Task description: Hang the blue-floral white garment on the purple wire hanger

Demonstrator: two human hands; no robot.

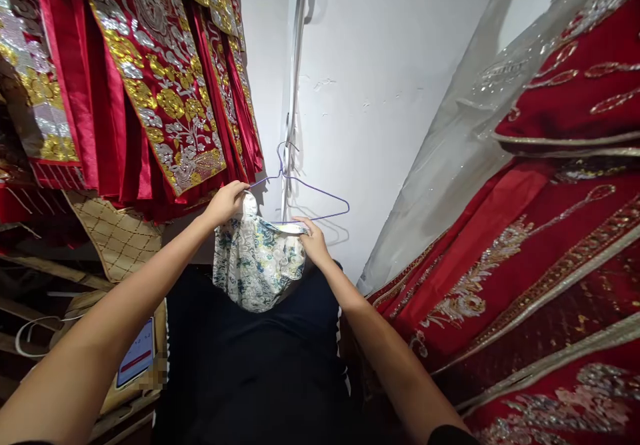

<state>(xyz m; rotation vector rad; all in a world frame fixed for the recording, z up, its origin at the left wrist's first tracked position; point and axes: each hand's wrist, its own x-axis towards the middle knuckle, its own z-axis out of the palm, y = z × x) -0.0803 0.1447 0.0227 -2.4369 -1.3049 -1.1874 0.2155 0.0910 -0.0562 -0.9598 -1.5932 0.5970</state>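
A thin purple clothes hanger (324,195) hangs from its hook in front of the wall, with its right end bare. A white garment (257,265) printed with green, blue and yellow flowers is at its left side, with a pale band along the top edge. My left hand (226,205) is closed at the hanger's left end, holding the garment's upper corner there. Lower and to the right, my right hand (315,241) pinches the other end of the garment's top edge, just under the hanger's bottom bar. Whether any part of the garment is looped over the hanger is hidden.
Red costumes with gold and silver embroidery (170,98) hang at upper left. More red embroidered clothing (550,231) and a clear plastic cover (450,151) fill the right side. A lit phone (136,351) lies at lower left by a white cable (30,338).
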